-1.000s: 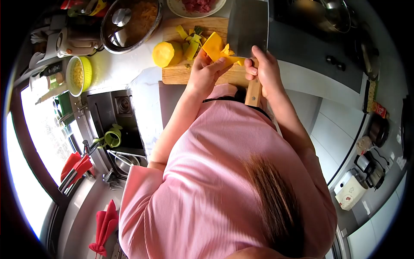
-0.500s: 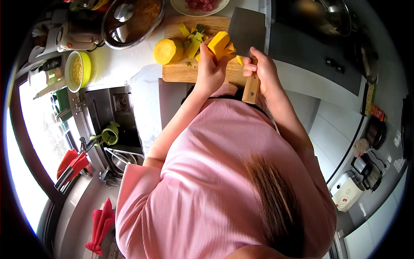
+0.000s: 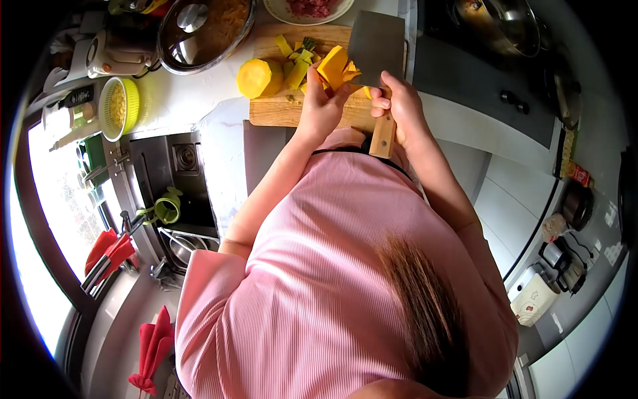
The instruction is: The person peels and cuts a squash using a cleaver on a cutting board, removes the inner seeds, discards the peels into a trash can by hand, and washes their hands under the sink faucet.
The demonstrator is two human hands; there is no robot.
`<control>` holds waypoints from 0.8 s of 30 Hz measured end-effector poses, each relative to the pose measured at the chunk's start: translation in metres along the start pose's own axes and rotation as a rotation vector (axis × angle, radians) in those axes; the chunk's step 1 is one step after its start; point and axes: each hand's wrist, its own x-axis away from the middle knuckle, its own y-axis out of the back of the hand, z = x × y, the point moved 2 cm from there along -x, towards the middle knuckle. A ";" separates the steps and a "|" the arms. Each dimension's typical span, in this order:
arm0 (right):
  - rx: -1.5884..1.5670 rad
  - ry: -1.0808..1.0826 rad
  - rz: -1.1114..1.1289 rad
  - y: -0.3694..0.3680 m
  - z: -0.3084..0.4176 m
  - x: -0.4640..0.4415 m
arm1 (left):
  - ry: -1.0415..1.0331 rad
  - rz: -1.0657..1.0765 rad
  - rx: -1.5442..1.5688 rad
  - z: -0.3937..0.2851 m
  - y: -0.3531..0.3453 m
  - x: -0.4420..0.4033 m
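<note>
My left hand (image 3: 321,106) is closed on a yellow-orange pumpkin piece (image 3: 331,65), held up over the wooden cutting board (image 3: 272,114). In my right hand (image 3: 403,105) is a cleaver (image 3: 377,45), gripped by its wooden handle, its broad dark blade pointing away from me. The blade's near corner lies close beside the pumpkin piece; whether it touches cannot be made out. A thick round pumpkin chunk (image 3: 259,78) sits on the board's left side. Strips of pumpkin peel (image 3: 297,73) lie heaped between that chunk and my left hand.
Behind the board stand a lidded pan (image 3: 207,40) and a bowl of red meat (image 3: 310,9). To the left are a yellow-green basket (image 3: 119,110) and a sink (image 3: 143,174) with a green cup (image 3: 167,207). At right is a dark cooktop (image 3: 478,86) with a pan (image 3: 500,26).
The cleaver and my right hand have shifted slightly left, toward the pumpkin piece. The piece has tilted a little in my left hand.
</note>
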 end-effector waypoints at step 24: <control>-0.354 -0.198 0.078 0.000 -0.012 -0.012 | -0.243 -0.037 -0.241 -0.001 0.000 -0.001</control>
